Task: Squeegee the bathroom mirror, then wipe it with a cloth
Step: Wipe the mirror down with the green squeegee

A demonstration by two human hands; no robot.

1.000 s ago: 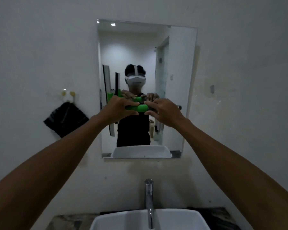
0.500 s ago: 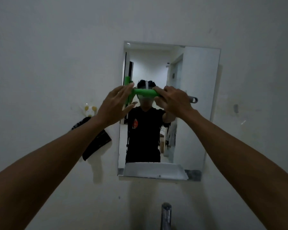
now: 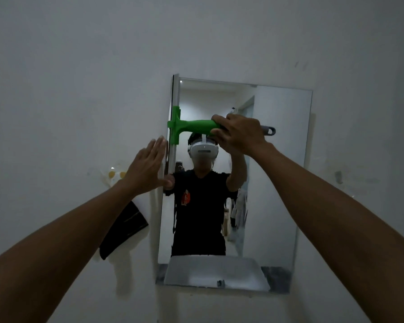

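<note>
The right hand (image 3: 239,134) is gripping the green squeegee (image 3: 191,126) by its handle, its blade lying upright along the mirror's (image 3: 278,183) left edge. The left hand (image 3: 147,170), fingers straight, is hovering beside that edge. A dark cloth (image 3: 124,229) is hanging on the wall, lower left.

We count one rectangular frameless wall mirror (image 3: 275,183) on the pale wall. We count one squeegee with a green plastic handle and a long upright blade (image 3: 191,127), set at the mirror's left edge. We count two bare hands: one right hand (image 3: 239,134) curled round the green handle, and one left hand (image 3: 147,169) with straight fingers beside the mirror's left edge. We count one black cloth (image 3: 124,227) hanging on the wall to the left of the mirror. Above that cloth we count one small white wall hook with yellow spots (image 3: 116,176), blurred.
</note>
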